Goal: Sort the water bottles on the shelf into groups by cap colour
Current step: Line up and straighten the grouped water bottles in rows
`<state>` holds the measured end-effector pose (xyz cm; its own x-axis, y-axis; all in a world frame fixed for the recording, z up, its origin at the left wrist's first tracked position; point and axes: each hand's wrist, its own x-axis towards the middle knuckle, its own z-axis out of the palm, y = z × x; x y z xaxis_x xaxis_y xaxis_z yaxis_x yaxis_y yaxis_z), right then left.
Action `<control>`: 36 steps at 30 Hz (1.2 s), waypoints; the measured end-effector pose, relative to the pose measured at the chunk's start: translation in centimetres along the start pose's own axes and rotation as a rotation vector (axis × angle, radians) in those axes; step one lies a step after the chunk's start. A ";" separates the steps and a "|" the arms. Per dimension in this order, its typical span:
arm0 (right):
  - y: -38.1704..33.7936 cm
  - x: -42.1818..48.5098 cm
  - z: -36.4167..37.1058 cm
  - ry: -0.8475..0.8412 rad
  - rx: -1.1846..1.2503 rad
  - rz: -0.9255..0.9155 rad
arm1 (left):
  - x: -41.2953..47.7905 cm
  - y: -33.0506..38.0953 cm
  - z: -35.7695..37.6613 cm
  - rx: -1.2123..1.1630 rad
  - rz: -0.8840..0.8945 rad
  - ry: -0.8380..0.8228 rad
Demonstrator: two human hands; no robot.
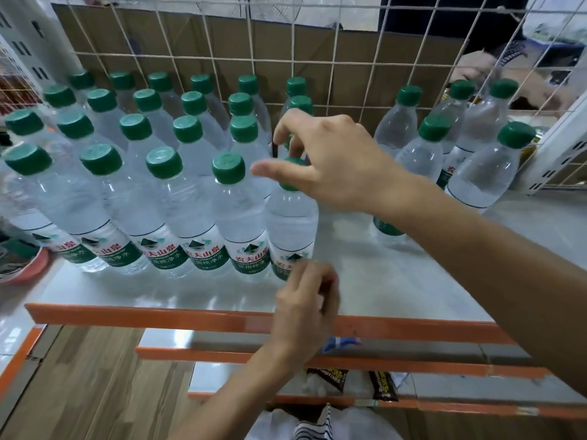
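- Step in hand, as I judge it: closing the front row of the green-capped block (165,185), which fills the left part of the shelf board (397,281) in several tight rows.
- The end bottle (290,217) stands upright at the right end of that front row, just beside its neighbour. Its green cap (289,184) is partly hidden.
- The right hand (324,157) reaches in from the right and is over this cap. The fingers bend downward and the thumb (266,169) stretches out to the left, away from the cap, so nothing is enclosed. I cannot tell whether a fingertip touches a cap.
- The left hand (305,300) is low at the front, near the label of the end bottle, with curled fingers. It is blurred, and I cannot tell if it holds or touches anything.
- A loose group of green-capped bottles (425,154) stands at the right, well apart from the block, with bare shelf between.
- Every cap I can see is green; no other colour is visible on this shelf.
- The next move probably calls for taking one bottle from the loose group by its neck and standing it against the block without knocking over the neighbours.
- A wire grid (219,60) backs the shelf, and an orange rail (158,317) edges its front.
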<state>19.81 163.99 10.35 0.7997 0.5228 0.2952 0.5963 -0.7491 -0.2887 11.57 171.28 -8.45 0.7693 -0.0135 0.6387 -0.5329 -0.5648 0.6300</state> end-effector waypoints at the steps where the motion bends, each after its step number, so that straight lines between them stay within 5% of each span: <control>1: 0.7 0.0 -0.8 -0.017 0.038 0.022 | 0.6 0.7 0.7 -0.032 0.018 -0.036; 7: 8.0 1.0 -6.2 0.083 -0.102 0.133 | 5.2 2.3 5.2 -0.093 -0.210 -0.085; 13: 13.5 4.1 -7.6 -0.229 -0.381 0.219 | 9.6 1.5 8.5 -0.107 -0.341 -0.056; 18: 15.4 6.3 -7.2 -0.270 -0.552 0.257 | 10.6 0.1 10.0 -0.046 -0.587 -0.094; 22: 16.4 7.4 -6.8 -0.440 -0.399 0.225 | 10.6 -0.4 10.3 -0.025 -0.640 -0.067; 36: 14.6 11.9 -4.2 -0.375 -0.166 -0.081 | 12.0 -3.7 11.4 -0.074 -0.654 -0.026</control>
<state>37.74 157.64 13.47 0.7391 0.6718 -0.0496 0.6635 -0.7387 -0.1185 26.75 163.79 -8.16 0.9506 0.2928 0.1032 0.0255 -0.4048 0.9140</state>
